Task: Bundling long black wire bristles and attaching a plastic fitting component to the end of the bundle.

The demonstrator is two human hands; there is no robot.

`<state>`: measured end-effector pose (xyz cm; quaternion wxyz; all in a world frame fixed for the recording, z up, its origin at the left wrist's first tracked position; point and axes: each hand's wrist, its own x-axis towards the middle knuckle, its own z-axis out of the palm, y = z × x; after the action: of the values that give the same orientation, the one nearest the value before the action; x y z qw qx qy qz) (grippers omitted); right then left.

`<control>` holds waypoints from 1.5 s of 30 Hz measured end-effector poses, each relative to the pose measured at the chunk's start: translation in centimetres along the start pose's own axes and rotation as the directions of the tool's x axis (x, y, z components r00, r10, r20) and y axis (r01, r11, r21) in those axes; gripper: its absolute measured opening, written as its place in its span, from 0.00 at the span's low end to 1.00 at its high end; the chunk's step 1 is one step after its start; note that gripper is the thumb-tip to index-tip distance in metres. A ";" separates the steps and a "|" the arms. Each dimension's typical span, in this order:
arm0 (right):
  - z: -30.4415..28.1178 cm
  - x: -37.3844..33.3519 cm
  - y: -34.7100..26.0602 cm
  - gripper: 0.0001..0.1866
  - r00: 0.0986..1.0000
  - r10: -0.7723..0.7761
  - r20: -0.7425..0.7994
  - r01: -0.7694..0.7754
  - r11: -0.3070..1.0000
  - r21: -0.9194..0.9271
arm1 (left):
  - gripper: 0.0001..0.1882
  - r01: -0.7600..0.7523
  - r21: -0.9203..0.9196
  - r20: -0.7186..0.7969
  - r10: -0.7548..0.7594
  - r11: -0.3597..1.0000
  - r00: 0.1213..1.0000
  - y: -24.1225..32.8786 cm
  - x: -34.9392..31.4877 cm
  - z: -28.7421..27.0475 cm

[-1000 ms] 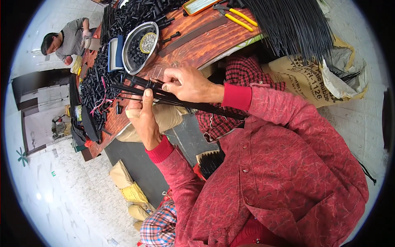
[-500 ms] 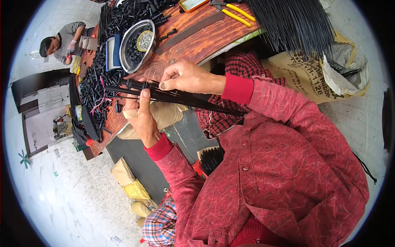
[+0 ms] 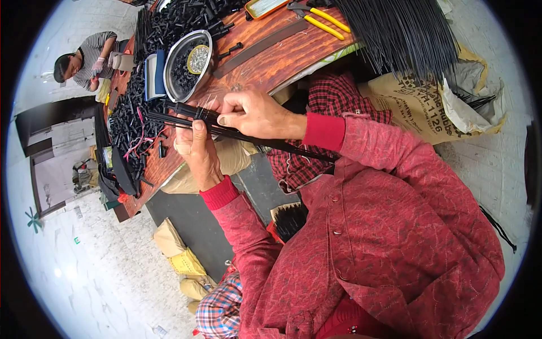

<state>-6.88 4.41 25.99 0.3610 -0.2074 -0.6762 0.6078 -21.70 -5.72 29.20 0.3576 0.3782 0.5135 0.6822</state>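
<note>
A bundle of thin black rods (image 3: pixel 282 145) runs slantwise in front of my torso. My left hand (image 3: pixel 199 155) is closed round its far end, thumb on top, with tape or a wrap around a finger. Short black tubular pieces (image 3: pixel 186 109) sit at the rods' tips, above the left thumb. My right hand (image 3: pixel 262 114) is closed in a pinch against the rods, just right of the left thumb. What lies between its fingertips is hidden. A few fine silvery pins or wires (image 3: pixel 212 103) show between the two hands.
On the wooden table (image 3: pixel 271 65) stand a metal bowl (image 3: pixel 167 76) with small black parts and a round container (image 3: pixel 197 59) of shiny bits. Yellow-handled pliers (image 3: pixel 324 25), a dark flat strip (image 3: pixel 259 48), heaped black parts (image 3: pixel 125 121) and long black rods (image 3: pixel 395 39) lie around. Another person (image 3: pixel 93 53) works beyond.
My right hand has shifted slightly down and left, with its fingers nearer the rods. The black tubular piece shows more plainly at the tips. My left hand still grips the bundle.
</note>
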 end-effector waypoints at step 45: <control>-0.9 -0.1 -1.2 0.12 0.994 0.020 -0.109 -0.017 1.000 0.026 | 0.26 0.109 0.225 -0.184 -0.068 0.968 0.981 3.3 -0.2 4.4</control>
<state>-6.02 4.74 27.11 0.3946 -0.2421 -0.6458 0.6072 -18.11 -4.71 33.23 0.2942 0.3330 0.6362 0.6307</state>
